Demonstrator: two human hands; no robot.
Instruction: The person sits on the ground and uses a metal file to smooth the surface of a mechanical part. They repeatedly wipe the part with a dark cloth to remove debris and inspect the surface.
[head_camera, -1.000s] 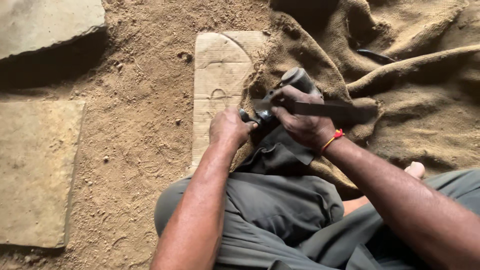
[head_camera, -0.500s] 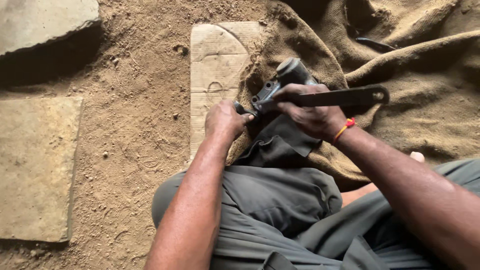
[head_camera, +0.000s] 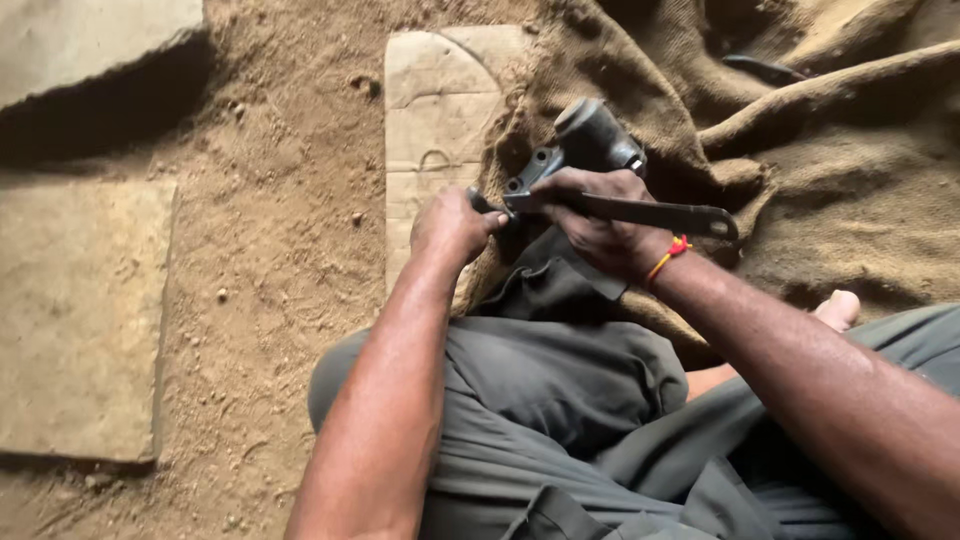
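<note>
1. Head view: the right hand (head_camera: 600, 225) has its fingers closed around a flat spanner (head_camera: 640, 212) and a dark metal part (head_camera: 585, 145), held above the lap over the burlap sacking (head_camera: 850, 200).
2. The left hand (head_camera: 452, 225) pinches a small piece at the part's bracket, fingers closed.
3. Risk: the spanner may slip off and pinch the left fingers.
4. The spanner's long axis runs left-right, handle pointing right; the part's cylinder points up-right.

Two hands (head_camera: 455, 225), one metal part (head_camera: 590, 140), one wrench (head_camera: 650, 212), three stone slabs (head_camera: 440, 110).
</note>
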